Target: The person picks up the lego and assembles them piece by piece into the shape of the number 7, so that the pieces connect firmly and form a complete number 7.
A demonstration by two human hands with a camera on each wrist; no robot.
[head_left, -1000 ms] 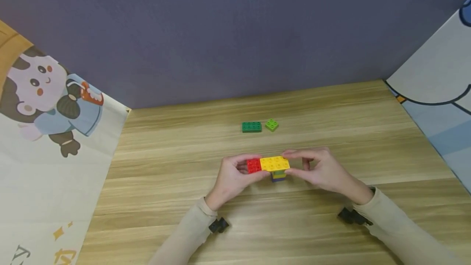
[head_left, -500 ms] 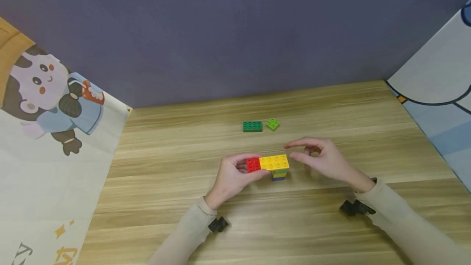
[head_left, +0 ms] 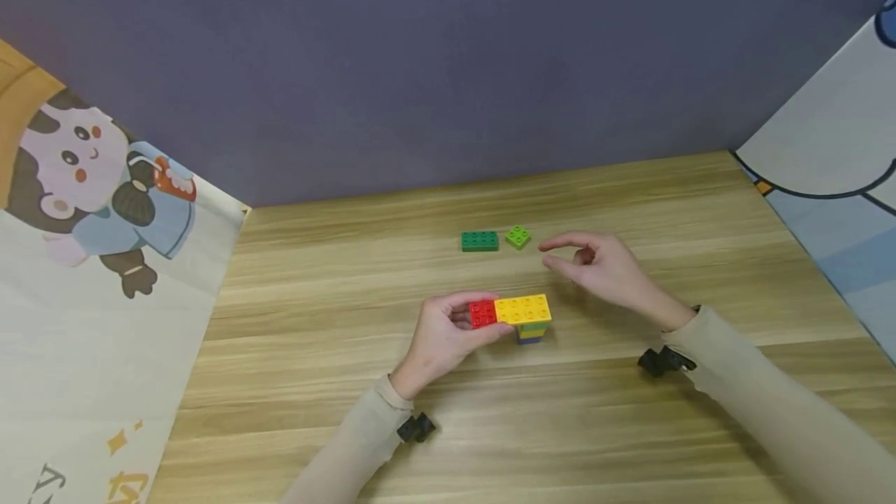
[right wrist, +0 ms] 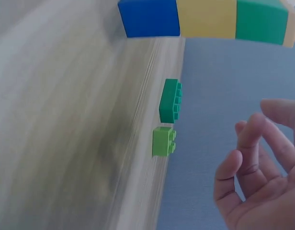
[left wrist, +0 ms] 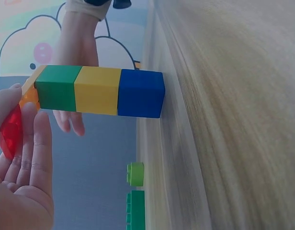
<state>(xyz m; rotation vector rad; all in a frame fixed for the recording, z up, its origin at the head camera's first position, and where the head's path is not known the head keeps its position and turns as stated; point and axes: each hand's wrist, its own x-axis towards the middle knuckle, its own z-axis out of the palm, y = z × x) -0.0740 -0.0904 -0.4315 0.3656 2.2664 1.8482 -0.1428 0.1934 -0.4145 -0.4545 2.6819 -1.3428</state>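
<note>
A tower (left wrist: 97, 91) of blue, yellow and green bricks stands on the table, a long yellow brick (head_left: 523, 308) lying across its top. Under that brick's left end, a red brick (head_left: 482, 314) is between the thumb and fingers of my left hand (head_left: 444, 341), which grips around the point where red and yellow meet. My right hand (head_left: 602, 267) holds nothing; its fingers are loosely bent, over the table to the right of a small light green brick (head_left: 518, 237). A dark green brick (head_left: 479, 241) lies left of the light green one, studs up.
The wooden table (head_left: 336, 255) ends at a dark blue-grey wall (head_left: 448, 76) at the back. Printed panels (head_left: 105, 255) stand at both sides. Each wrist carries a small black camera (head_left: 416, 428).
My right hand has let go of the yellow brick's right end and moved away towards the back, near the light green brick. My left hand keeps its grip in the same place.
</note>
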